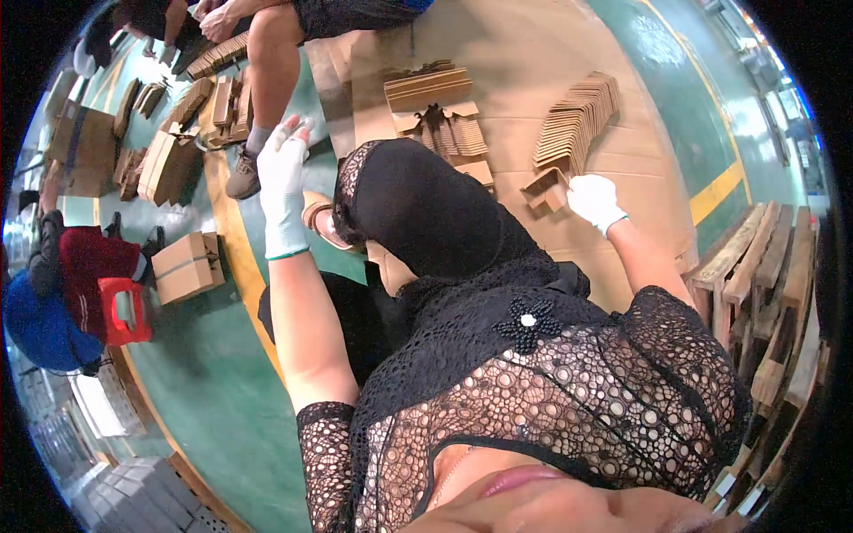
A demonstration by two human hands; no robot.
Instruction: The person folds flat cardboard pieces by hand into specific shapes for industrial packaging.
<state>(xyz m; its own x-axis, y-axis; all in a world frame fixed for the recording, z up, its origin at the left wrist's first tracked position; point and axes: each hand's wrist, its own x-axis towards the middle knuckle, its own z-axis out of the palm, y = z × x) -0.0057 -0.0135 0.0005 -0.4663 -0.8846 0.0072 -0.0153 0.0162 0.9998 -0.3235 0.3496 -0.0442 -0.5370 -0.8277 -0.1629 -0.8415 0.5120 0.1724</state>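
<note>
My right hand [595, 201], in a white glove, has its fingers curled at the edge of a folded brown cardboard piece [546, 189]. That piece sits at the near end of a long row of nested folded cardboard pieces [577, 115]. Raised to the left of my knee is my left hand [284, 173], also gloved in white with bare fingertips. Its fingers stretch upward, and no object shows in it. Between the two hands, beyond my knee, lies another stack of folded cardboard pieces [440, 111], partly hidden by my leg.
Flat cardboard sheeting [644, 191] covers the floor under the stacks. Wooden pallets [755, 275] stand at the right. A co-worker's leg [272, 67] is at the top left, near more cardboard stacks [169, 164]. A carton [188, 266] and a red stool [124, 311] are farther left.
</note>
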